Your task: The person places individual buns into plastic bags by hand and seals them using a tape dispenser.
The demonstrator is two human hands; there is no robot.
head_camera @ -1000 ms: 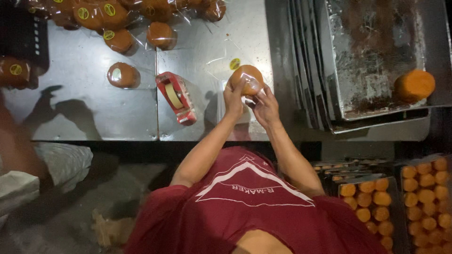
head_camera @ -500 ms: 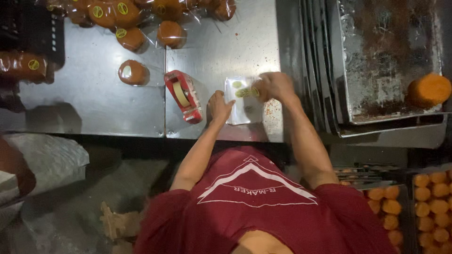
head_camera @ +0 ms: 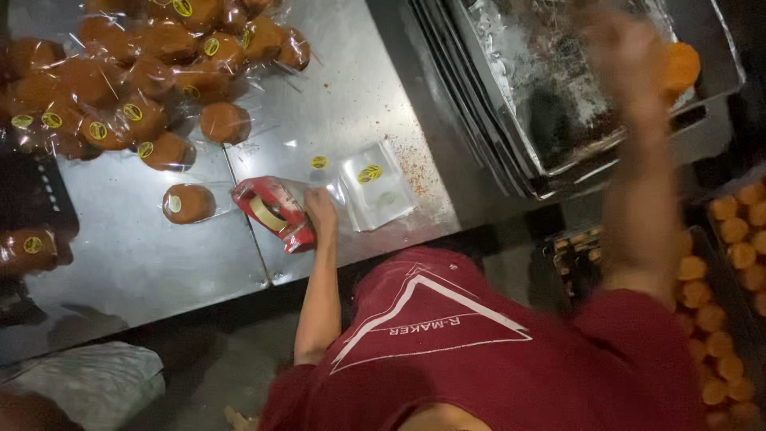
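Note:
My left hand (head_camera: 320, 211) lies on the steel table (head_camera: 159, 263), fingers curled on the near edge of a small stack of clear bags (head_camera: 375, 191) with yellow stickers. A red tape dispenser (head_camera: 271, 211) touches it on the left. My right hand (head_camera: 626, 48) is blurred, raised over the metal trays (head_camera: 511, 120) at the far right, right beside an unwrapped orange bun (head_camera: 680, 65). Whether it grips the bun is hidden by blur.
A heap of wrapped buns (head_camera: 144, 88) fills the table's far left; one wrapped bun (head_camera: 188, 203) lies alone nearer. A loose yellow sticker (head_camera: 318, 162) lies on the table. Crates of bare orange buns (head_camera: 738, 239) stand low at the right. A white sack (head_camera: 88, 383) lies on the floor.
The bun held in both hands a second ago is gone. My right hand has swung from the bags up to the trays; my left has shifted toward the tape dispenser.

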